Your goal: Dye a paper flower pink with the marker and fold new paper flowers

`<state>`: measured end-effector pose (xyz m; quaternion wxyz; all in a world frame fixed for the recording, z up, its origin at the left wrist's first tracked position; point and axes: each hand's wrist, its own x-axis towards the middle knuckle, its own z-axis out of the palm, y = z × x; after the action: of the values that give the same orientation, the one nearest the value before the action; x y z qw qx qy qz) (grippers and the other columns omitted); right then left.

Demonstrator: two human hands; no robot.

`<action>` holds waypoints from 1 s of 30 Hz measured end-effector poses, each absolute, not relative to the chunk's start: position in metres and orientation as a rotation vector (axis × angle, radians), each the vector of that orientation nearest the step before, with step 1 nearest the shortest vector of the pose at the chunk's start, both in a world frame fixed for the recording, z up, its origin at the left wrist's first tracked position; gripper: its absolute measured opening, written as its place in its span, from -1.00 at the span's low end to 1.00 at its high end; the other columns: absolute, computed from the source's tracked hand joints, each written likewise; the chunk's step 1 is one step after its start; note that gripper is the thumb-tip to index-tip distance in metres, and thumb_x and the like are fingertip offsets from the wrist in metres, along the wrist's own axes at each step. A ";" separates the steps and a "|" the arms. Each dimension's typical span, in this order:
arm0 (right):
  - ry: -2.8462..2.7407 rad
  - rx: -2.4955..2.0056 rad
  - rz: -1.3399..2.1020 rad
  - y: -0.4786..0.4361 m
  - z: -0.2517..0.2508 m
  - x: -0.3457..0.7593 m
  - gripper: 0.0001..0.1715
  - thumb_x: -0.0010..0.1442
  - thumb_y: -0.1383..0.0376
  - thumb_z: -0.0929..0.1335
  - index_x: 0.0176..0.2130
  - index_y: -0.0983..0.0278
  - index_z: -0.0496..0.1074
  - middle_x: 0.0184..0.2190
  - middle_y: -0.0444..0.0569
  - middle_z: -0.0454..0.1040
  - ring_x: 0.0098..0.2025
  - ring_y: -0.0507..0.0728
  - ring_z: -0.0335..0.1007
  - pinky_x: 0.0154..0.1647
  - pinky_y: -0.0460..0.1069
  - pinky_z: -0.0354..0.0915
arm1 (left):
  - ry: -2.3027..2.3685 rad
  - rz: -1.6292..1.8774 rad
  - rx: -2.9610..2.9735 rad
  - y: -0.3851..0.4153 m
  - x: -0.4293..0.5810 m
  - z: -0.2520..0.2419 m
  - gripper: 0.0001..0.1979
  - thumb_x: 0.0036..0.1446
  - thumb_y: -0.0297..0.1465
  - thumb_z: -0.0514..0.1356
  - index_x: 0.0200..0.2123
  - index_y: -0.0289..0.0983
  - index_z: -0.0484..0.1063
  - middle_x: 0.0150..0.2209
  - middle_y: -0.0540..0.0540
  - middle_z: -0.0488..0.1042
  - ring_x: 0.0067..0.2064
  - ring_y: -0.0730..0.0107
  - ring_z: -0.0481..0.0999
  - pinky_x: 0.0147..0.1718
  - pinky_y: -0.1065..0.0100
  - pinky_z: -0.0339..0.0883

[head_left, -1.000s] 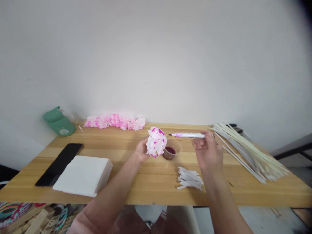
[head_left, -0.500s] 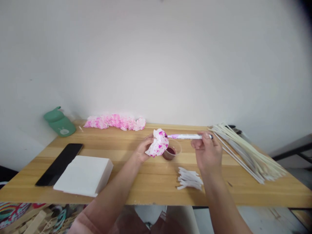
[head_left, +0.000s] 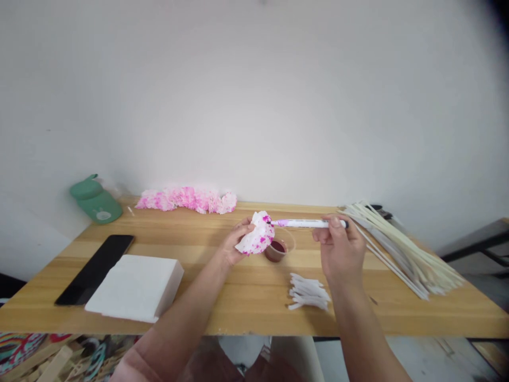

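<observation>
Left hand (head_left: 234,245): I read it as closed in a pinch on a white paper flower (head_left: 256,240), fingers curled around the flower's left side. The hand holds the flower raised above the wooden table (head_left: 238,313), near the centre. The petals carry magenta blotches.

Marker (head_left: 306,223): I see it lying almost level, with its tip touching the upper right edge of the flower. Its white barrel is stained pink near the tip.

Right hand (head_left: 340,249): it is closed on the rear end of the marker, thumb and fingers clamped around the barrel. The wrist hovers clear of the table.

Other items on the table, as I log them from the left:
- A green plastic object (head_left: 95,200) sits at the far left corner, against the wall. I cannot tell what it is.
- A black phone (head_left: 95,268) lies flat, just beside a thick white stack of paper sheets (head_left: 135,286).
- A row of pink-dyed paper flowers (head_left: 186,199) lies along the back edge.
- A small clear cup (head_left: 280,246) holding dark red liquid stands between the two hands, under the marker. The held flower overlaps its left rim in my view.
- A small pile of folded white paper strips (head_left: 309,292) lies near the front edge, below the right hand.
- A bundle of pale thin sticks (head_left: 397,239) lies fanned out at the right end.
</observation>
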<state>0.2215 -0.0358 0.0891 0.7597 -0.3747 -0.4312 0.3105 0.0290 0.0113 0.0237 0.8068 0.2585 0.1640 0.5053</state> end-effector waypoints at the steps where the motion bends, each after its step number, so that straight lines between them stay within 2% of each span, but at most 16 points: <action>1: -0.934 -0.820 0.678 -0.036 0.089 0.221 -0.78 0.08 0.16 0.45 -0.39 0.27 0.47 -0.70 -0.24 0.22 -0.62 -0.06 0.13 -0.55 -0.09 0.13 | 0.350 1.080 0.554 0.011 0.029 0.023 -0.74 -0.09 -0.53 0.29 -0.25 -0.36 0.44 -0.40 -0.14 0.55 -0.39 0.29 0.57 -0.37 0.35 0.43; 10: -0.894 -0.817 0.706 -0.033 0.086 0.221 -0.78 0.05 0.16 0.46 -0.40 0.26 0.46 -0.69 -0.24 0.23 -0.62 -0.06 0.13 -0.54 -0.08 0.13 | 0.371 1.093 0.543 0.011 0.030 0.025 -0.74 -0.09 -0.57 0.27 -0.24 -0.37 0.46 -0.42 -0.11 0.55 -0.44 0.39 0.54 -0.42 0.43 0.42; 18: -0.788 -0.773 0.727 -0.045 0.091 0.225 -0.79 0.06 0.16 0.45 -0.39 0.27 0.48 -0.69 -0.24 0.21 -0.61 -0.06 0.09 -0.54 -0.10 0.13 | 0.432 1.173 0.368 0.014 0.032 0.024 -0.86 0.02 -0.58 0.19 -0.29 -0.35 0.46 -0.36 -0.11 0.57 -0.36 0.37 0.57 -0.32 0.40 0.44; 25: -0.745 -0.801 0.739 -0.049 0.078 0.227 -0.80 0.05 0.18 0.46 -0.39 0.28 0.49 -0.71 -0.25 0.20 -0.62 -0.07 0.10 -0.54 -0.10 0.13 | 0.424 1.256 0.303 0.016 0.034 0.027 -0.68 0.18 -0.59 0.06 -0.03 -0.33 0.44 -0.31 -0.12 0.60 -0.28 0.34 0.58 -0.25 0.32 0.43; 30: -0.763 -0.832 0.736 -0.048 0.075 0.229 -0.77 0.03 0.16 0.47 -0.40 0.27 0.48 -0.70 -0.24 0.23 -0.62 -0.06 0.12 -0.54 -0.09 0.15 | 0.429 1.286 0.250 0.014 0.034 0.031 -0.65 0.19 -0.62 0.04 0.00 -0.31 0.44 -0.27 -0.10 0.60 -0.26 0.41 0.58 -0.11 0.35 0.41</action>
<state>0.2291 -0.0476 0.0751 0.7813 -0.3854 -0.3535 0.3407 0.0342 0.0137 0.0315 0.7718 0.1151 0.1978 0.5932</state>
